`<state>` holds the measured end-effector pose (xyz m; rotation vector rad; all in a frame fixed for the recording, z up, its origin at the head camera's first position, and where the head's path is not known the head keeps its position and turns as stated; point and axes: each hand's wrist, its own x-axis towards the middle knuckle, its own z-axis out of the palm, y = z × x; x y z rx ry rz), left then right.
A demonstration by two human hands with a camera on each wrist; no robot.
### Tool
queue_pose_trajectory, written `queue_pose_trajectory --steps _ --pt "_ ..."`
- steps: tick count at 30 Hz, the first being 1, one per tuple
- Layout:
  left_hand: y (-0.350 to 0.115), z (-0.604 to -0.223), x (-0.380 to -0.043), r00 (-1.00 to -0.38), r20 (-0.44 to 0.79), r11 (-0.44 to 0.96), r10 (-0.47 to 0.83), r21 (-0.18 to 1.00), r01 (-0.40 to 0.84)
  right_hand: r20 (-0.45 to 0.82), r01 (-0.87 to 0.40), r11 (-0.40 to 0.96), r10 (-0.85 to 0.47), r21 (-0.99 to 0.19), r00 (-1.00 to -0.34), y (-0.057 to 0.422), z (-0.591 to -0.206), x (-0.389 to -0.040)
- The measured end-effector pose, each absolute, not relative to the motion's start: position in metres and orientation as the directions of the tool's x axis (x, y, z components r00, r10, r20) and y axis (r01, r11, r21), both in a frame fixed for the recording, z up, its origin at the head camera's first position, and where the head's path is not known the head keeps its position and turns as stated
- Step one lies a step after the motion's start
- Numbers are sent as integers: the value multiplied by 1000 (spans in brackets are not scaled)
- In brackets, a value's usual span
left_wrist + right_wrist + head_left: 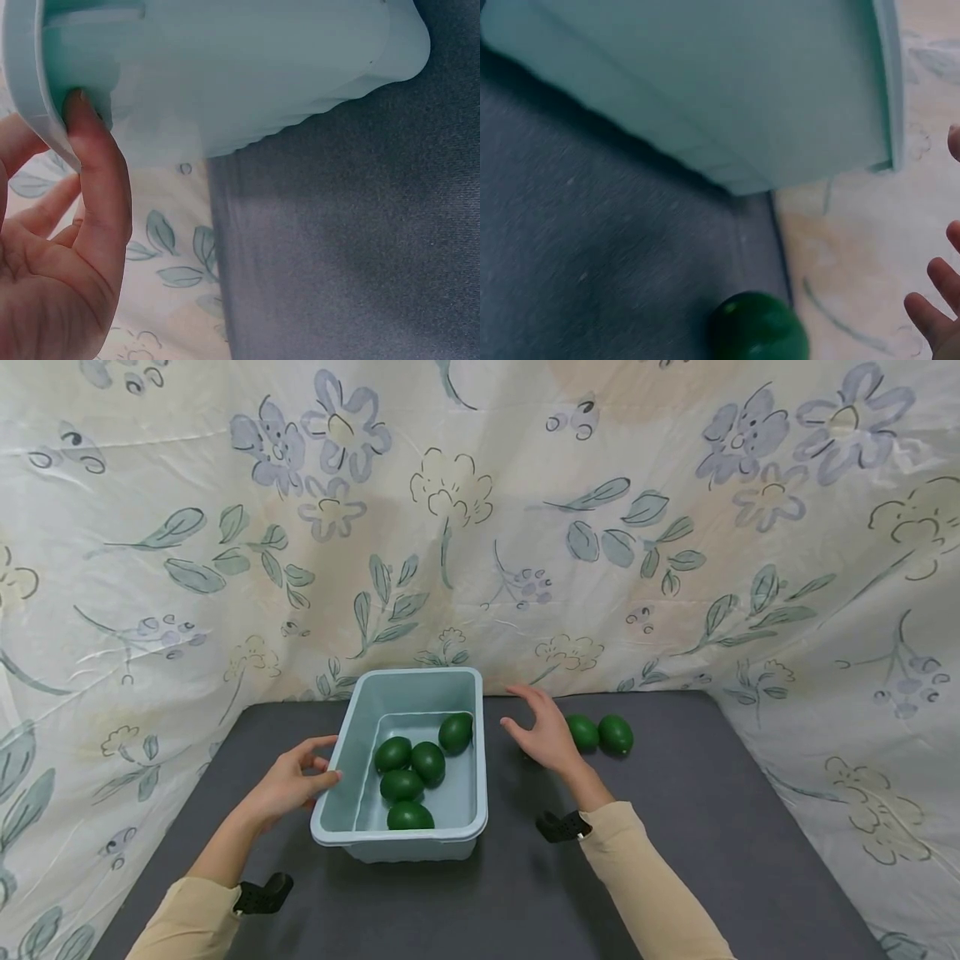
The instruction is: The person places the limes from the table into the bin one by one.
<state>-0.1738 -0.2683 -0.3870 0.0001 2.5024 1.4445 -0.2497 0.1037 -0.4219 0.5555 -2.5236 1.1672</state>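
A pale blue-green plastic bin (482, 760) stands left of the table's middle, with several glossy, dark green, egg-shaped fruits (401, 786) inside. My left hand (288, 785) grips the bin's left rim. In the left wrist view, one digit of the left hand (82, 240) presses the outer wall just below the lip, with other fingers by the rim. My right hand (543, 731) hovers apart from the bin's right side, fingers spread and holding nothing. Just beyond it lie two more green fruits (616, 736). One green fruit (757, 328) shows at the bottom of the right wrist view.
A dark grey tabletop (690, 827) lies under everything. Flower-printed cloth (465, 543) hangs behind the table's far edge and along both sides. Black bands (562, 827) sit on both wrists, by the beige sleeves.
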Motion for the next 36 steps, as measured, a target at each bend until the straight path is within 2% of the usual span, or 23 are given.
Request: queue_pose_trajectory --steps 13,36 --pt "-269 -388 -174 -970 -210 517 123 848 -118 319 -359 674 -189 -646 -929 124 -462 -251" --pt "-269 -388 -172 -971 -201 496 128 861 -113 268 -265 707 -110 -656 -957 133 -500 -255"
